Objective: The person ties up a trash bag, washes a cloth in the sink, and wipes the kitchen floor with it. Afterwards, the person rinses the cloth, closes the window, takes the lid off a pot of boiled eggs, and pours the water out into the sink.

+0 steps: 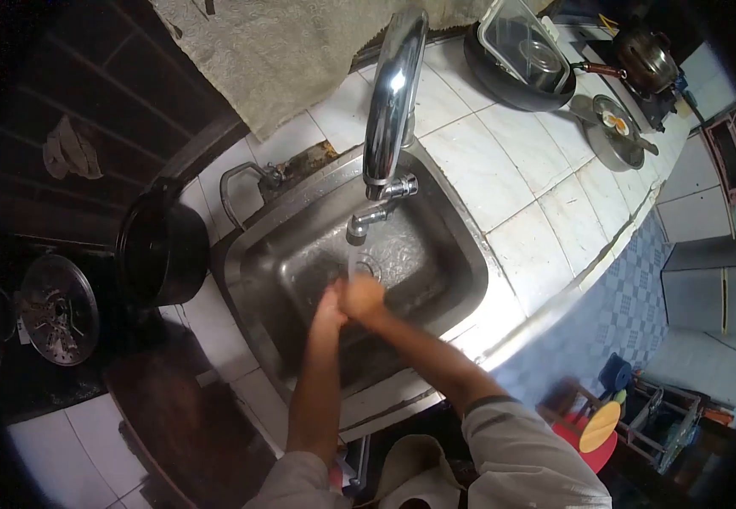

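My left hand and my right hand are pressed together over the steel sink. Water runs down onto them from the chrome faucet. The right hand lies against the left and partly covers it. Motion blurs both hands, and their fingers cannot be made out, nor whether anything small is between them. Above the lower spout, the tall chrome tap body rises from the sink's back edge.
A dark pot stands left of the sink, beside a round metal plate. White tiles carry a black pan with containers in it. Farther right are a small pot and a saucepan on a stove.
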### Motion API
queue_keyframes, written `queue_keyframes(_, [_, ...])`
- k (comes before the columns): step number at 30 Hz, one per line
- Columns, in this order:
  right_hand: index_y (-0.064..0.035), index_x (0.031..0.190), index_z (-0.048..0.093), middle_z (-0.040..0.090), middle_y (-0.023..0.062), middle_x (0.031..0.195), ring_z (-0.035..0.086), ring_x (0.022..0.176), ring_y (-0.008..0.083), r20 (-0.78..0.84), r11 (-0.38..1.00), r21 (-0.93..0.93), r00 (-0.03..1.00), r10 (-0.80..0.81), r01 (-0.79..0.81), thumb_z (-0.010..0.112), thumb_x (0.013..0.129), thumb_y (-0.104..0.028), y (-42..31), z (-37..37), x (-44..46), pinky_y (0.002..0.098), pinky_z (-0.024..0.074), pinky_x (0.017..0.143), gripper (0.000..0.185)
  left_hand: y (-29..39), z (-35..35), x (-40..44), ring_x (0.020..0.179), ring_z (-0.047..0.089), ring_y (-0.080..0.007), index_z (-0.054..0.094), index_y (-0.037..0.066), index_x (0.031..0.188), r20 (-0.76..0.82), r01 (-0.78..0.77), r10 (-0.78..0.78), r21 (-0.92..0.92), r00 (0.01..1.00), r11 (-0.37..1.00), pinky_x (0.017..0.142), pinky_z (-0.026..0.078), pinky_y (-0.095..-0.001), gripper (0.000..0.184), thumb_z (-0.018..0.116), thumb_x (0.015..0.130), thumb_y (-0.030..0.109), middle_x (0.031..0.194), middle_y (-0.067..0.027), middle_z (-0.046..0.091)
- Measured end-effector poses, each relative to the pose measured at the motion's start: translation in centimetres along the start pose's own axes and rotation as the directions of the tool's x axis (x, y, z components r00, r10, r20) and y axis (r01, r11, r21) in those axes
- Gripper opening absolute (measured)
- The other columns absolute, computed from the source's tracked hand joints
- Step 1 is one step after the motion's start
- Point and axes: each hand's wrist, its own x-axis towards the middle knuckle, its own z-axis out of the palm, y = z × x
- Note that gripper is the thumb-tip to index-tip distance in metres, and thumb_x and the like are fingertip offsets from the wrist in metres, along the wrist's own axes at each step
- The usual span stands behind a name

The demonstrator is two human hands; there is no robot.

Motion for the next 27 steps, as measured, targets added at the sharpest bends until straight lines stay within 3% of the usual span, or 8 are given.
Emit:
queue_keyframes(2, [-0.0074, 0.086, 0.050, 0.057, 0.0171, 0.082, 0.057, 0.073, 0.0337, -0.078, 0.989, 0.033, 0.986, 0.150, -0.147, 0.051, 0.074, -0.031, 3.5, 1.2, 3.0, 0.0436, 0.0452, 0.065, 0.026, 2.6, 4.9, -0.7, 0.086, 0.054, -0.0204, 0.052, 0.009, 0.104, -0.602, 0.361, -0.210, 0.139, 0.770, 0.922, 0.075, 0.043, -0.0367, 0.032, 0.048, 0.083, 0.032, 0.095, -0.0065, 0.056])
queue_keyframes(8, [-0.0032, 0.093, 0.048, 0.049, 0.0210, 0.099, 0.055, 0.085, 0.0338, 0.041, 0.997, -0.032, 0.997, 0.064, -0.063, 0.054, 0.072, -0.033, 2.9, 0.6, 3.1, 0.0425, 0.0444, 0.070, 0.037, 1.2, 1.1, -1.0, 0.092, 0.052, -0.0211, 0.050, 0.010, 0.107, -0.542, 0.379, -0.145, 0.350, 0.828, 0.856, 0.079, 0.042, -0.0368, 0.037, 0.046, 0.083, 0.038, 0.105, -0.0059, 0.053])
queue_keyframes(9, [-0.0045, 0.096, 0.054, 0.057, 0.0189, 0.090, 0.057, 0.081, 0.0329, -0.080, 0.991, 0.060, 0.990, -0.115, 0.120, 0.053, 0.072, -0.036, 2.8, 1.2, 2.5, 0.0421, 0.0458, 0.069, 0.040, 1.3, 1.7, -0.7, 0.094, 0.051, -0.0206, 0.050, 0.011, 0.107, -0.482, 0.313, -0.173, 0.227, 0.859, 0.922, 0.078, 0.041, -0.0383, 0.038, 0.041, 0.085, 0.041, 0.106, -0.0048, 0.052])
queue_keyframes(12, [-0.0081, 0.095, 0.057, 0.059, 0.0176, 0.085, 0.058, 0.080, 0.0338, 0.124, 0.945, 0.328, 0.992, -0.031, -0.012, 0.052, 0.071, -0.043, -0.7, -0.6, 0.5, 0.0413, 0.0459, 0.071, 0.042, 0.6, 1.1, 0.2, 0.097, 0.049, -0.0219, 0.048, 0.005, 0.110, -0.334, 0.013, -0.015, -0.007, 0.943, 1.000, 0.082, 0.039, -0.0371, 0.046, 0.028, 0.088, 0.040, 0.106, -0.0078, 0.052])
queue_keyframes(16, [-0.0120, 0.091, 0.059, 0.060, 0.0164, 0.078, 0.059, 0.073, 0.0324, 0.006, 0.967, 0.113, 0.973, -0.230, 0.228, 0.051, 0.072, -0.045, -3.1, -0.5, -2.8, 0.0415, 0.0466, 0.066, 0.039, -1.2, -0.4, 0.0, 0.096, 0.049, -0.0216, 0.047, 0.004, 0.109, 0.053, -0.186, 0.191, -0.088, 0.980, 0.979, 0.082, 0.040, -0.0365, 0.045, 0.029, 0.088, 0.039, 0.105, -0.0080, 0.052])
queue_keyframes(20, [-0.0115, 0.085, 0.059, 0.059, 0.0144, 0.073, 0.058, 0.058, 0.0303, -0.063, 0.851, 0.016, 0.849, -0.524, 0.526, 0.049, 0.075, -0.043, -1.2, 2.2, -1.2, 0.0428, 0.0456, 0.054, 0.034, -3.0, -1.9, 0.3, 0.096, 0.050, -0.0212, 0.046, 0.003, 0.109, 0.443, -0.421, 0.406, -0.068, 0.799, 0.904, 0.082, 0.040, -0.0360, 0.044, 0.030, 0.088, 0.038, 0.104, -0.0083, 0.052])
queue_keyframes(26, [-0.0056, 0.080, 0.055, 0.059, 0.0124, 0.071, 0.057, 0.066, 0.0312, -0.274, 0.964, 0.253, 0.962, -0.005, 0.077, 0.050, 0.077, -0.027, 1.9, 0.8, 4.1, 0.0419, 0.0446, 0.058, 0.022, -1.1, 0.5, 0.9, 0.100, 0.047, -0.0261, 0.044, 0.007, 0.109, -0.353, 0.070, 0.120, 0.479, 0.928, 0.875, 0.083, 0.041, -0.0389, 0.043, 0.039, 0.083, 0.040, 0.106, -0.0079, 0.049])
queue_keyframes(27, [-0.0048, 0.076, 0.053, 0.058, 0.0100, 0.069, 0.057, 0.070, 0.0316, -0.233, 0.925, 0.371, 0.957, 0.171, -0.075, 0.049, 0.076, -0.024, 2.4, 1.7, 4.7, 0.0424, 0.0439, 0.061, 0.020, -1.1, -0.1, 1.0, 0.103, 0.043, -0.0325, 0.042, 0.006, 0.111, -0.453, 0.134, -0.017, 0.229, 0.891, 0.964, 0.086, 0.037, -0.0459, 0.049, 0.043, 0.081, 0.044, 0.105, -0.0103, 0.049])
